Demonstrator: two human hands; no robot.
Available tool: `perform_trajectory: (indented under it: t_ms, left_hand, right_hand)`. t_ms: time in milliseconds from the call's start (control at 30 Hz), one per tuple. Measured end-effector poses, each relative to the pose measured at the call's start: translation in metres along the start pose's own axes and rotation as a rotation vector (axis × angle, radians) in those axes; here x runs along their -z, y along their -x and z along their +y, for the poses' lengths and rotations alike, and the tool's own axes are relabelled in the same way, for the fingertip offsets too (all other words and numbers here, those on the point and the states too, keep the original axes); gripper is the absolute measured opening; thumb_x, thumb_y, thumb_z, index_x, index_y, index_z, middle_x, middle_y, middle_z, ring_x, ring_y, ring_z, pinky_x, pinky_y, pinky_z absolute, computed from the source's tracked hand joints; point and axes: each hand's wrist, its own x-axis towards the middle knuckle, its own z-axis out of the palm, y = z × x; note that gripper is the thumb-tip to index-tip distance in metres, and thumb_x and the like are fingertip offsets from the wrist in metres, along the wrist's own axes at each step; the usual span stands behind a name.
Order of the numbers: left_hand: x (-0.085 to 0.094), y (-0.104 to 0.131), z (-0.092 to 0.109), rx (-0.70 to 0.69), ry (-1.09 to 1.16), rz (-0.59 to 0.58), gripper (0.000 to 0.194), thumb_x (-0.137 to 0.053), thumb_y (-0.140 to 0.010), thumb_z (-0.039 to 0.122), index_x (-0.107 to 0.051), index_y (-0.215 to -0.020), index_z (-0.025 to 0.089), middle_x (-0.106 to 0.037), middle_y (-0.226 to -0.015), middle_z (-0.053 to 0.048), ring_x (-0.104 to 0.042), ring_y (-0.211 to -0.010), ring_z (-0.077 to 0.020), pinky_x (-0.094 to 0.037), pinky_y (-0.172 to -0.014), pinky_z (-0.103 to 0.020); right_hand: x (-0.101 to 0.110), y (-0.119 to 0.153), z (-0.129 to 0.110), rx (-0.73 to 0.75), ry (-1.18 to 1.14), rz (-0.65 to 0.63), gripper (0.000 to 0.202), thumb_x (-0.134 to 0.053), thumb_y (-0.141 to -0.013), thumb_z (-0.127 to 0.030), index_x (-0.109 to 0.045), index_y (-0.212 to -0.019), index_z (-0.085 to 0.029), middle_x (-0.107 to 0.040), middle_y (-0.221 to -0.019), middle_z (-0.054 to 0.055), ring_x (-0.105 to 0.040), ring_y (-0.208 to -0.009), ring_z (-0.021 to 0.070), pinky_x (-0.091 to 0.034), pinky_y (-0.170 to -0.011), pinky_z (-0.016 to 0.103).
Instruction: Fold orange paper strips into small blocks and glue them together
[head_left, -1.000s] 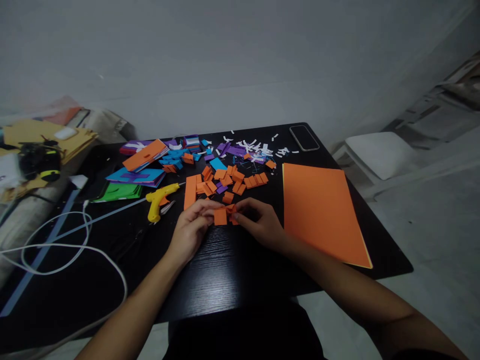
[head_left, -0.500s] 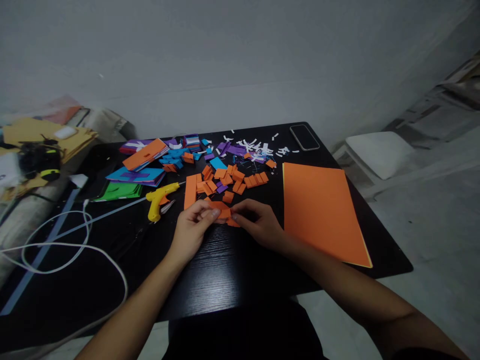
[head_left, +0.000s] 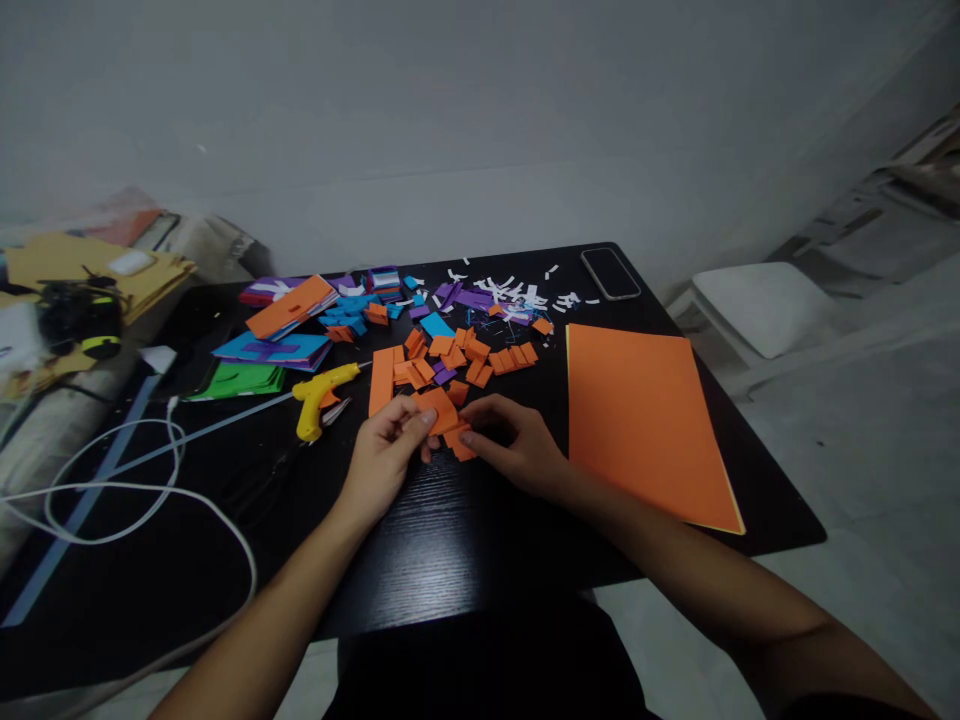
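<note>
Between thumb and fingers, my left hand [head_left: 388, 447] pinches an orange paper piece [head_left: 438, 408] with a crease in it. My right hand [head_left: 516, 441] is closed at its fingertips on the edge of a smaller orange piece [head_left: 459, 442], just below and right of the first. The two pieces overlap; whether they are joined I cannot tell. Just beyond my hands lies a loose heap of folded orange paper pieces [head_left: 478, 373]. An orange strip [head_left: 382, 378] lies left of that heap.
Left of my hands lies a yellow glue gun [head_left: 321, 398], near a white cable [head_left: 180, 490]. Folded coloured papers [head_left: 292, 310] and white scraps [head_left: 510, 292] lie at the back. On the right are large orange sheets [head_left: 637, 420] and a phone [head_left: 609, 274].
The orange piece in my left hand has tilted and shows more of its face. The smaller piece at my right fingertips now shows more clearly below it. Both arms have barely moved.
</note>
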Motion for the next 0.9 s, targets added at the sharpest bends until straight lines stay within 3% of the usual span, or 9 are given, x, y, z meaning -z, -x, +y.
perform_trajectory:
  t_ms: [200, 400, 700, 900]
  left_hand:
    - [-0.007, 0.002, 0.002, -0.054, -0.072, 0.002, 0.030, -0.079, -0.083, 0.045, -0.066, -0.083, 0.018, -0.066, -0.059, 0.003, -0.061, -0.051, -0.0121, -0.049, -0.054, -0.023]
    - [-0.012, 0.007, 0.001, -0.120, -0.113, 0.009, 0.027, -0.079, -0.085, 0.042, -0.068, -0.082, 0.017, -0.070, -0.064, 0.000, -0.067, -0.059, -0.0140, -0.054, -0.061, -0.025]
    - [-0.011, 0.007, 0.004, -0.096, -0.140, -0.023, 0.035, -0.071, -0.090, 0.050, -0.069, -0.079, 0.017, -0.069, -0.062, -0.001, -0.064, -0.057, -0.0139, -0.052, -0.059, -0.025]
    - [-0.011, 0.005, 0.004, -0.080, -0.141, -0.039, 0.036, -0.069, -0.091, 0.051, -0.067, -0.079, 0.017, -0.066, -0.061, 0.000, -0.061, -0.054, -0.0126, -0.050, -0.056, -0.024]
  right_hand:
    - [-0.001, 0.002, -0.003, 0.129, 0.058, 0.074, 0.038, -0.082, -0.083, -0.030, -0.066, -0.117, -0.024, -0.075, -0.107, 0.006, -0.073, -0.098, 0.0211, -0.060, -0.091, 0.036]
    - [-0.005, 0.003, 0.004, 0.141, 0.119, 0.128, 0.019, -0.075, -0.088, -0.026, -0.069, -0.106, -0.022, -0.077, -0.097, 0.005, -0.074, -0.088, 0.0192, -0.061, -0.082, 0.033]
    - [-0.004, 0.003, 0.008, 0.140, 0.156, 0.117, 0.033, -0.078, -0.087, -0.029, -0.068, -0.117, -0.025, -0.079, -0.092, 0.001, -0.076, -0.084, 0.0181, -0.061, -0.080, 0.031]
    - [-0.004, 0.005, 0.009, 0.110, 0.195, 0.103, 0.018, -0.067, -0.095, -0.030, -0.071, -0.111, -0.023, -0.079, -0.094, 0.004, -0.076, -0.084, 0.0199, -0.059, -0.074, 0.031]
